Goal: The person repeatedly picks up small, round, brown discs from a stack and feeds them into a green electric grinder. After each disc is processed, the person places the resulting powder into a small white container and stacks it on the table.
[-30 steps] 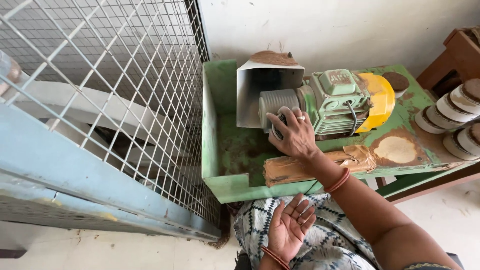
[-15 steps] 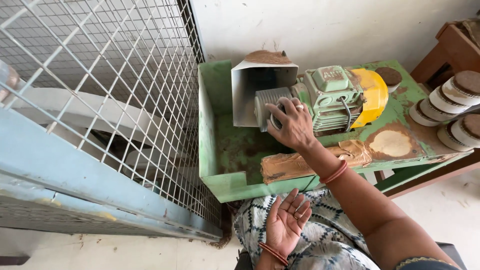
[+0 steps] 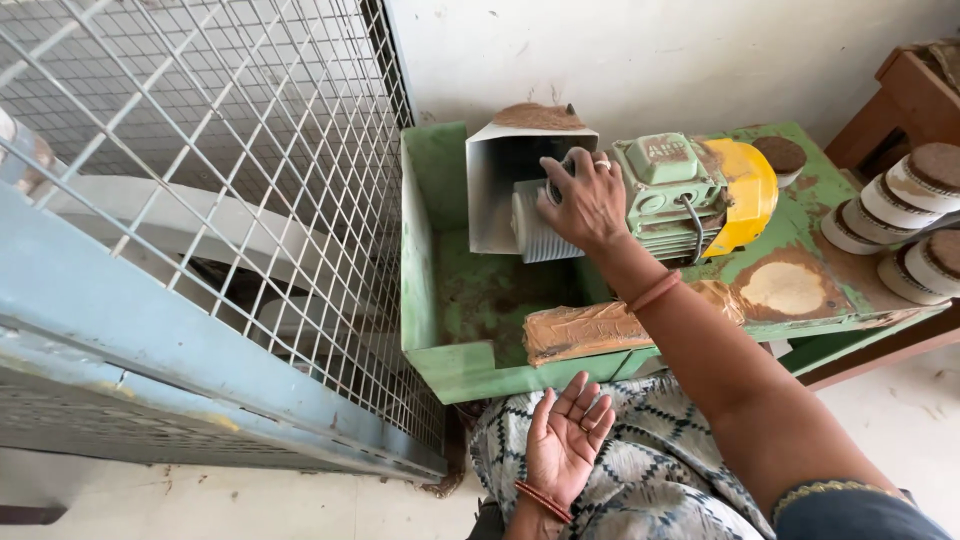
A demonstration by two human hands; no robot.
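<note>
while the right hand (image 3: 585, 200) lay spread over the ribbed drum (image 3: 535, 228) at the mouth of the grey hood (image 3: 490, 190), its fingers curled across the drum's top and gripped it rather than hung loose. the left hand (image 3: 565, 440) rested palm up and apart from everything, fingers slack, holding nothing, low over the patterned cloth (image 3: 650, 470) on the lap. the drum sat just beside the green motor (image 3: 670, 190) with its yellow cap (image 3: 750, 190), all on the green bench (image 3: 440, 360).

by my reading, the step in hand was work at the drum itself, pressing or turning it by hand; whether it was spinning could not be told. any further move there seemed to call for a steady wrist and fingers kept clear of the gap between drum and hood, which looked narrow.

room was tight on the left: the bench's raised green wall stood close by the hood, and the wire mesh (image 3: 200, 150) rose just beyond it. the sunken tray below the drum was open, with a brown-coated block (image 3: 590, 330) lying on its front edge near the forearm. to the right, a round pale patch (image 3: 785, 288) marked the benchtop, and stacked brown-topped discs (image 3: 915, 200) stood well apart at the far side.
</note>
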